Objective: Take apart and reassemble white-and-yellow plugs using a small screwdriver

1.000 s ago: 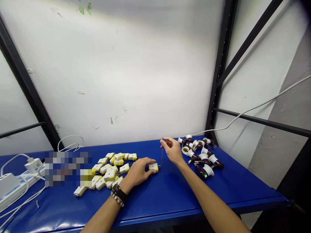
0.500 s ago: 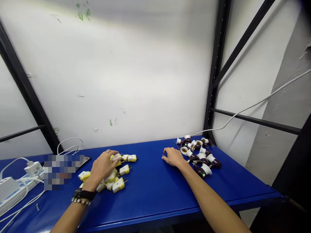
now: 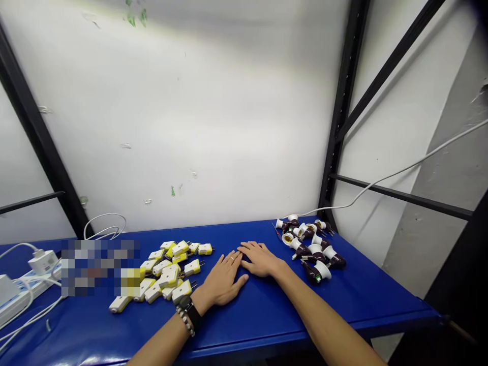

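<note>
left hand (image 3: pixel 224 278) and right hand (image 3: pixel 260 258) flat, empty, on blue table (image 3: pixel 267 310)

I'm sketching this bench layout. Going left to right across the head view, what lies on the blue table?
Power strip → pile of yellow plugs → left hand → right hand → pile of brown lamp sockets.
</note>
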The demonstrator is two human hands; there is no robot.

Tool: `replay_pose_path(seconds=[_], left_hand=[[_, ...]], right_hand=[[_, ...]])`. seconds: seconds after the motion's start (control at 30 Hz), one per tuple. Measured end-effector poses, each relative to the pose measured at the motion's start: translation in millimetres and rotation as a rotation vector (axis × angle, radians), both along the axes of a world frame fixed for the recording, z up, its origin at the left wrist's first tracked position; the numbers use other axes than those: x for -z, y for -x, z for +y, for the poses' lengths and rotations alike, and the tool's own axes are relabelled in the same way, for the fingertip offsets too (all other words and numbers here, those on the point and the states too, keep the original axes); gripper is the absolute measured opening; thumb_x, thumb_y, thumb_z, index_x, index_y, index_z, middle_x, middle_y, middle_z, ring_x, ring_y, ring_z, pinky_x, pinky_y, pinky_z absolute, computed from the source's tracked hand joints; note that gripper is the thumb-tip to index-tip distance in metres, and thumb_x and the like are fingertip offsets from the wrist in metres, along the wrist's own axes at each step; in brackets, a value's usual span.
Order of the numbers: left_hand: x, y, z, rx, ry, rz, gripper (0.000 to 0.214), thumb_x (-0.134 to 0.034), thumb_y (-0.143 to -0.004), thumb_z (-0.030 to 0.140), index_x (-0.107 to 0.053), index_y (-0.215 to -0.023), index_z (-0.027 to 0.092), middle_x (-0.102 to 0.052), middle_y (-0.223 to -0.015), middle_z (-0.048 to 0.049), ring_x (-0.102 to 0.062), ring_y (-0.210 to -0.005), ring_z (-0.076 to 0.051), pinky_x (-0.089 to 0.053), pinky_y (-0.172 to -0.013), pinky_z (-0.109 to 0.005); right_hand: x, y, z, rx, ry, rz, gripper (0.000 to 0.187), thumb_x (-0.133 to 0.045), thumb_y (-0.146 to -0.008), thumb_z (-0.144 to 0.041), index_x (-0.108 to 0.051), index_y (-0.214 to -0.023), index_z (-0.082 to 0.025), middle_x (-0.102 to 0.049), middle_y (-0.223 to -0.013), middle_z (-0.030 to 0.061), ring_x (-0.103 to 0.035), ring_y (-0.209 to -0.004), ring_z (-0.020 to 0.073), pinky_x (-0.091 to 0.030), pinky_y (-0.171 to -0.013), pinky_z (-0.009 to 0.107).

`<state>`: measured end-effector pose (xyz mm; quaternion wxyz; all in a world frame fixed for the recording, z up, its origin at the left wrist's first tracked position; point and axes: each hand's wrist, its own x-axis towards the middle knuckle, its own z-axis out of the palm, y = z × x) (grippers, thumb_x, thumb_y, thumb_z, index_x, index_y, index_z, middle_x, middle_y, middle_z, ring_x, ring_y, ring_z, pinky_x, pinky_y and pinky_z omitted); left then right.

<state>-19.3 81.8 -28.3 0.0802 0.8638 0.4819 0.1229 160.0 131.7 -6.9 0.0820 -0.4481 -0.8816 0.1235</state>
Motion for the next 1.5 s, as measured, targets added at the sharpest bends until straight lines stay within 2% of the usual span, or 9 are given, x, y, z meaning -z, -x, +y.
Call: replay_pose_path(seconds=[0.23, 0.37, 0.5, 0.6, 0.8, 0.93, 1.07, 1.2, 1.5], left_hand=[[-1.2, 11, 2, 0.003, -0.03, 0.035, 0.072, -0.041, -0.098, 0.054, -0.033, -0.154, 0.01, -0.027, -0.161, -0.0198, -0.025, -0.151, -0.032, -0.019, -0.122, -0.054], [-20.1, 34, 19, -0.152, -0.222, 0.108, 0.069, -0.056, -0.091, 0.042, -0.04, -0.149, 0.008, -0.024, -0.162, -0.0218, -0.024, -0.151, -0.034, -0.02, -0.122, -0.052], [-38.0, 63, 36, -0.33, -0.213, 0.253, 0.048, -0.058, -0.088, 0.028, -0.059, -0.132, 0.008, -0.051, -0.145, -0.0259, -0.045, -0.137, -0.039, -0.033, -0.112, -0.056], [-42.2, 71, 36, -0.359, -0.217, 0.265, 0.032, -0.055, -0.088, 0.018, -0.068, -0.116, 0.01, -0.067, -0.119, -0.0236, -0.058, -0.118, -0.04, -0.043, -0.097, -0.054], [-39.8, 44, 31, -0.301, -0.239, 0.188, 0.029, -0.06, -0.091, 0.026, -0.068, -0.119, 0.02, -0.07, -0.112, -0.0136, -0.064, -0.106, -0.033, -0.045, -0.092, -0.043], [-24.5, 19, 28, -0.147, -0.123, -0.097, 0.034, -0.066, -0.09, 0.035, -0.067, -0.122, 0.024, -0.073, -0.112, -0.0078, -0.067, -0.102, -0.028, -0.048, -0.084, -0.034], [-9.0, 9, 22, -0.078, -0.029, -0.287, 0.036, -0.069, -0.086, 0.034, -0.069, -0.12, 0.023, -0.074, -0.109, -0.0067, -0.067, -0.097, -0.026, -0.05, -0.085, -0.034], [-9.5, 7, 16, -0.053, -0.007, -0.335, 0.034, -0.067, -0.086, 0.032, -0.07, -0.119, 0.024, -0.075, -0.11, -0.0061, -0.067, -0.097, -0.026, -0.051, -0.085, -0.033], [-12.6, 9, 12, -0.059, -0.062, -0.333, 0.033, -0.07, -0.084, 0.031, -0.071, -0.116, 0.024, -0.074, -0.11, -0.0066, -0.066, -0.102, -0.028, -0.05, -0.091, -0.037]], right_hand=[[-6.6, -6, 0, 0.114, -0.009, 0.003, 0.062, -0.054, -0.093, -0.047, -0.045, -0.15, -0.021, -0.036, -0.16, 0.0141, -0.03, -0.147, 0.0332, -0.026, -0.115, 0.052], [-15.3, -14, 1, 0.275, -0.094, -0.001, 0.048, -0.057, -0.093, -0.04, -0.058, -0.133, -0.013, -0.053, -0.143, 0.022, -0.041, -0.136, 0.0386, -0.028, -0.109, 0.056], [-16.5, -18, 4, 0.357, -0.124, 0.024, 0.015, -0.061, -0.091, -0.025, -0.069, -0.096, -0.013, -0.067, -0.113, 0.0198, -0.056, -0.117, 0.0369, -0.036, -0.1, 0.05], [-13.5, -18, 6, 0.388, -0.126, 0.111, 0.007, -0.06, -0.089, -0.019, -0.065, -0.086, -0.015, -0.069, -0.102, 0.0172, -0.063, -0.104, 0.0331, -0.041, -0.091, 0.043], [-16.2, -13, 13, 0.383, -0.162, 0.507, 0.013, -0.049, -0.095, -0.028, -0.057, -0.1, -0.019, -0.071, -0.093, 0.0094, -0.068, -0.089, 0.024, -0.048, -0.077, 0.033], [-22.0, -7, 16, 0.314, -0.144, 0.824, 0.033, -0.033, -0.1, -0.045, -0.052, -0.109, -0.019, -0.068, -0.092, 0.0052, -0.064, -0.059, 0.0149, -0.049, -0.056, 0.027], [-22.7, 4, 8, 0.232, -0.107, 1.021, 0.043, -0.035, -0.096, -0.06, -0.054, -0.096, -0.021, -0.065, -0.083, 0.0014, -0.058, -0.047, 0.0117, -0.045, -0.043, 0.024], [-20.8, 18, -5, 0.146, -0.068, 1.085, 0.037, -0.044, -0.096, -0.057, -0.049, -0.082, -0.023, -0.063, -0.075, -0.0011, -0.057, -0.045, 0.011, -0.045, -0.044, 0.023], [-21.5, 25, -12, 0.077, -0.045, 1.031, 0.026, -0.047, -0.097, -0.047, -0.052, -0.086, -0.024, -0.063, -0.073, -0.0012, -0.058, -0.046, 0.0127, -0.049, -0.046, 0.025]])
